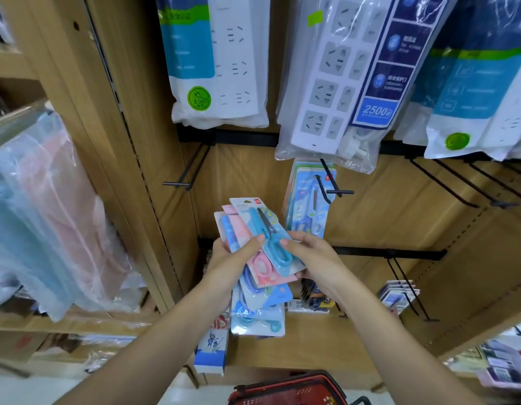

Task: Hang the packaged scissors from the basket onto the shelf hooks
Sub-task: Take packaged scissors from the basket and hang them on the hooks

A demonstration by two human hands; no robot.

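My left hand grips a fanned stack of packaged scissors, blue and pink cards overlapping, in front of the wooden shelf. My right hand pinches the top pack, a blue pair of scissors on a card, at its lower right edge. Just above and to the right, several blue scissor packs hang on a black hook. An empty black hook juts out at the left. The red basket sits at the bottom edge, below my arms.
Bagged white power strips hang along the upper rail. More empty black hooks stick out at the right. Small card packs hang lower right. Plastic-wrapped blue and pink goods fill the left shelf bay.
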